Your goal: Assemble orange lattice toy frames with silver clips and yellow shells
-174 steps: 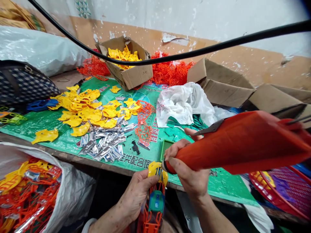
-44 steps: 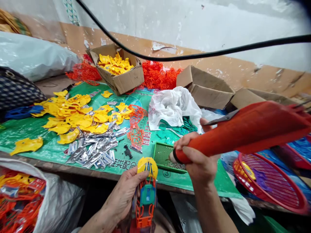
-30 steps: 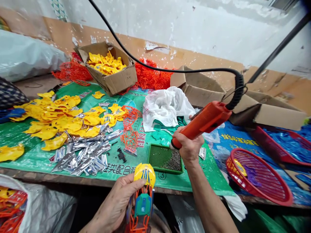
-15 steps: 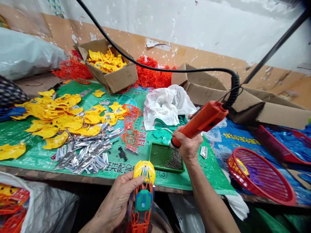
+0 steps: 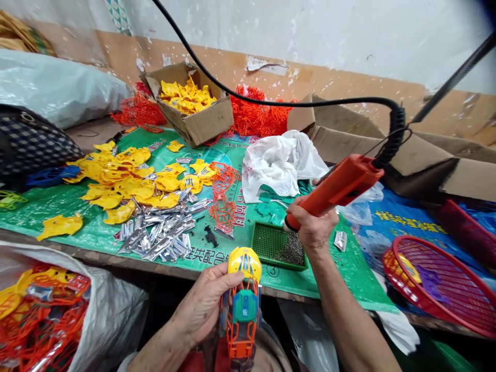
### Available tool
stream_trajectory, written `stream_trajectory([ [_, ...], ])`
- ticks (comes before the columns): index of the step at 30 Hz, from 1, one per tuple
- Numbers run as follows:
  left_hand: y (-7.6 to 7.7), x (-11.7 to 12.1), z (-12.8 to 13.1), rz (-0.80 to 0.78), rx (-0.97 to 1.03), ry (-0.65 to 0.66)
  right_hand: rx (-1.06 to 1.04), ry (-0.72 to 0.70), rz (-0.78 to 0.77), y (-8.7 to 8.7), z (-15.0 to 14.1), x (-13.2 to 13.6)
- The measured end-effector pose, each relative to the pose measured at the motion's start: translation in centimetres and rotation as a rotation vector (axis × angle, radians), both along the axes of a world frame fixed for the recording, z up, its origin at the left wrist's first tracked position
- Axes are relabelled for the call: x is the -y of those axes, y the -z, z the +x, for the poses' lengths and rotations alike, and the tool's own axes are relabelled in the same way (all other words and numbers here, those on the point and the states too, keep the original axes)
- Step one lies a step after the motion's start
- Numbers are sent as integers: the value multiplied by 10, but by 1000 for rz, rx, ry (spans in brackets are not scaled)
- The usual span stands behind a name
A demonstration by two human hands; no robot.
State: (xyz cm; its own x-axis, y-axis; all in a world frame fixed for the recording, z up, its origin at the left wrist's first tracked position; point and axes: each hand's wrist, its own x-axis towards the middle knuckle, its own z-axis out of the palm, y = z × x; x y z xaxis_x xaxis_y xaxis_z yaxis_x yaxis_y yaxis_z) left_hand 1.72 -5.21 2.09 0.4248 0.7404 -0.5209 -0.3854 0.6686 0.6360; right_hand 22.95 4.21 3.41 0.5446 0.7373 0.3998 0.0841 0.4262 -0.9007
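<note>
Two hands [image 5: 203, 299] [image 5: 315, 227], one tool [image 5: 339, 186], one toy [image 5: 244, 307], one tray [image 5: 267, 258].

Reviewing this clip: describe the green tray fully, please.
The green tray is shallow and rectangular, plastic by its look, with a gridded floor and raised rim. It lies flat on the green sheet near the table's front edge. Small dark grains are heaped toward its right end. The red tool's tip hovers around its far rim; contact is unclear.
</note>
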Motion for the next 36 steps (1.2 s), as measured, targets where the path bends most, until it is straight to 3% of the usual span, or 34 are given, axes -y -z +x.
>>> stream_trajectory([
  [5,-1,1,-3,-18,19,-26,-24,7,29,0,3,-3],
  [9,-1,1,-3,-25,31,-23,-61,-11,65,-15,1,3],
  [15,4,-2,2,-39,49,-35,-191,-246,57,-55,-22,39],
  [18,9,-2,5,-49,61,-54,-229,-390,63,-66,-36,56],
  [25,7,1,6,-47,140,-73,-279,-533,56,-63,-59,70],
  [36,9,2,6,-51,153,-73,-305,-552,34,-54,-70,69],
])
